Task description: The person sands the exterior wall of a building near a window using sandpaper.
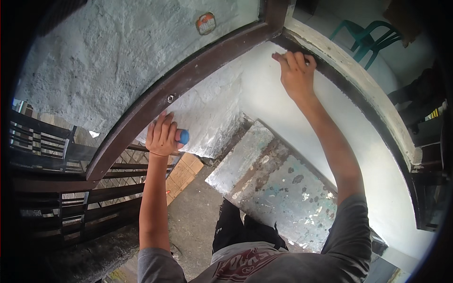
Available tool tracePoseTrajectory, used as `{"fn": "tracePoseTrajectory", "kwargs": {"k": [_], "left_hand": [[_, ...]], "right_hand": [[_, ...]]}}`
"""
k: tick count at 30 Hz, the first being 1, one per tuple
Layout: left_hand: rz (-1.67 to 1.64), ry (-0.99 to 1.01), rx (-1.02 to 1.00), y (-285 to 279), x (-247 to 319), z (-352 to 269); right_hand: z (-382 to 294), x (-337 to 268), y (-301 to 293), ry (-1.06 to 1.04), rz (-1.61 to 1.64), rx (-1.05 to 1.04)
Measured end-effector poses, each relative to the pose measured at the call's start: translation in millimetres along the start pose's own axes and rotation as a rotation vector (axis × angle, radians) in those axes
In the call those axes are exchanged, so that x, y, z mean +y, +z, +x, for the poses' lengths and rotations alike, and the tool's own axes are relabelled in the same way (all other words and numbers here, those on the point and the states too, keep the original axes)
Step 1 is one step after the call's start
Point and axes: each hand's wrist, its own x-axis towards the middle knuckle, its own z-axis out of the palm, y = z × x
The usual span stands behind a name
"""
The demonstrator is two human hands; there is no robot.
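My left hand (161, 136) is closed around a blue cylindrical thing (184, 137), of which only one rounded end shows. Its fingertips reach up to the lower side of a brown frame bar (198, 67), near a small round metal fitting (170, 98). Higher up and to the right, my right hand (298, 72) has its fingers curled against the dark edge strip (331, 81) above a white wall. Something reddish-brown (275, 56) shows at its left fingertips; I cannot tell whether that is a held piece or the thumb.
A paint-spotted ledge (279, 184) lies below, against the white wall (354, 131). Dark slatted bars (116, 198) stand at left. Rough grey plaster (88, 67) bearing a round sticker (205, 23) shows beyond the frame bar. A green plastic chair (371, 37) is at upper right.
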Motion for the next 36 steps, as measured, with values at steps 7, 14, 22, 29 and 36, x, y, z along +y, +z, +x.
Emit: {"fn": "tracePoseTrajectory", "kwargs": {"k": [7, 14, 22, 29, 36], "left_hand": [[-0.016, 0.000, 0.010, -2, 0, 3], [0.017, -0.049, 0.012, -3, 0, 5], [-0.007, -0.033, 0.010, -6, 2, 5], [0.013, -0.057, -0.017, -16, 3, 8], [0.009, -0.032, 0.001, -6, 0, 12]], "right_hand": [[-4, -8, -2, 0.005, -0.002, -0.010], [-69, -47, -51, 0.355, 0.412, -0.087], [-262, -115, -87, 1.347, 1.259, -0.544], [-221, -175, -143, 1.702, 2.396, -0.409], [-151, -124, -133, 1.212, 2.495, -0.327]]}}
